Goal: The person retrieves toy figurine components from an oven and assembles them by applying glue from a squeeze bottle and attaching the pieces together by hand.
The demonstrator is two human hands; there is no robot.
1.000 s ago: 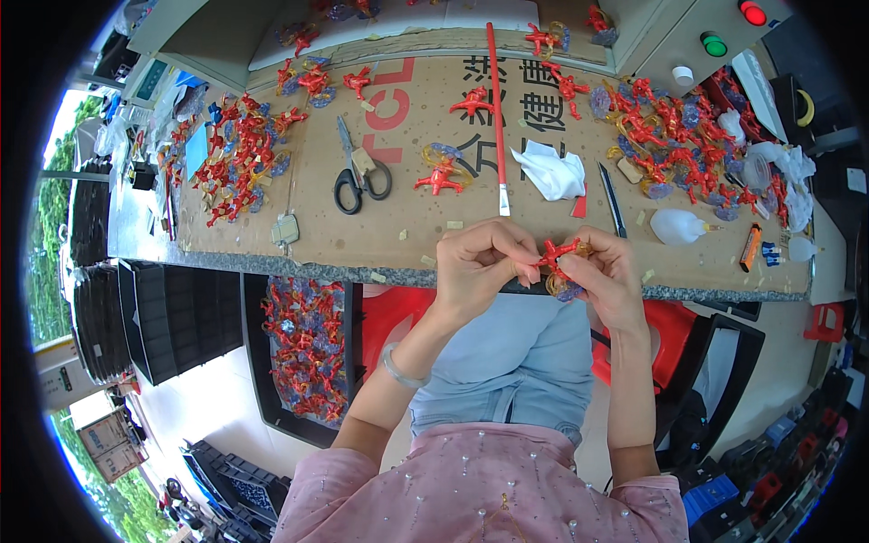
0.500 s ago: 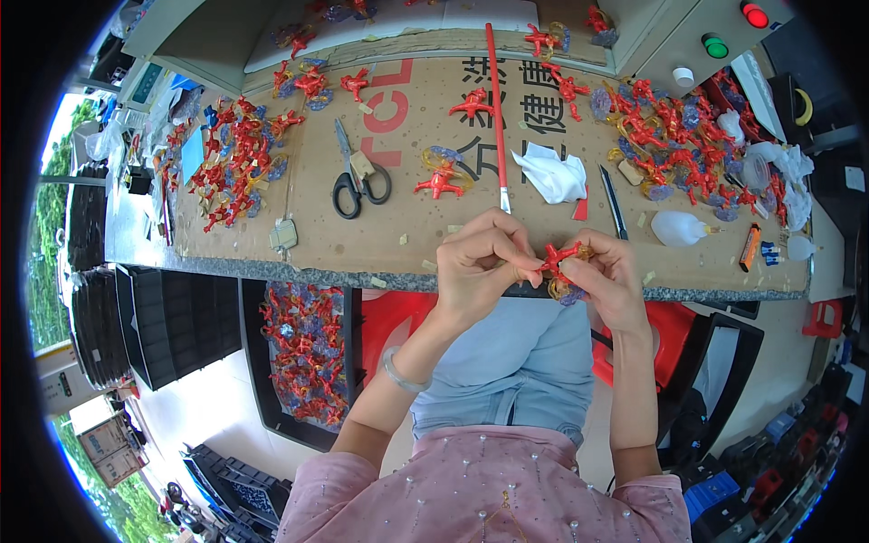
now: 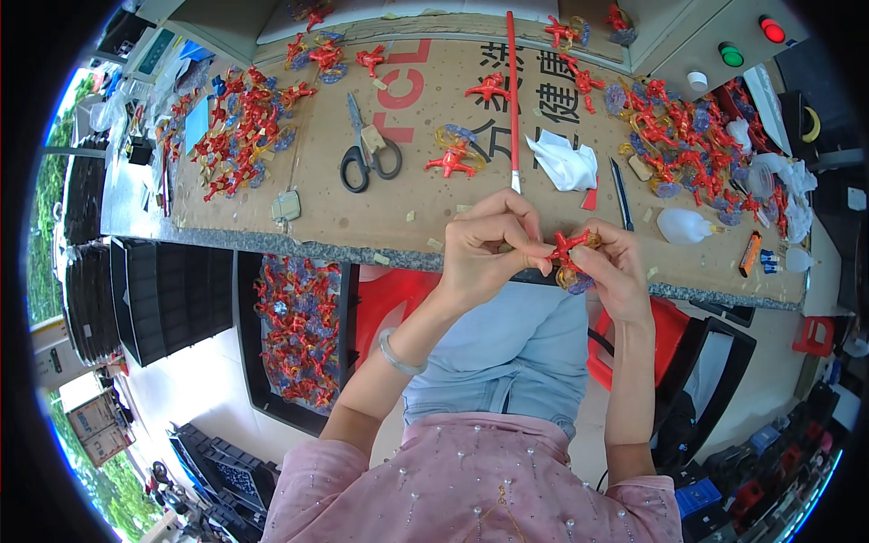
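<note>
In my right hand is a small red plastic figure with clear yellow and purple parts, gripped between thumb and fingers just past the table's front edge. My left hand is closed in a pinch, its fingertips against the left side of that figure; whatever lies between them is hidden. Beyond my hands a paintbrush with a red handle lies lengthwise. To its left rest another red figure and black-handled scissors. A crumpled white tissue and a slim dark knife-like tool lie to the right.
Heaps of similar figures cover the table's left and right. A white squeeze bottle and an orange tube lie at the right. Below the table edge, a black crate holds many figures. A control box stands at the back right.
The view has shifted slightly, so the table things appear a little farther right. Both hands stay at the figure, which is tilted a little differently.
</note>
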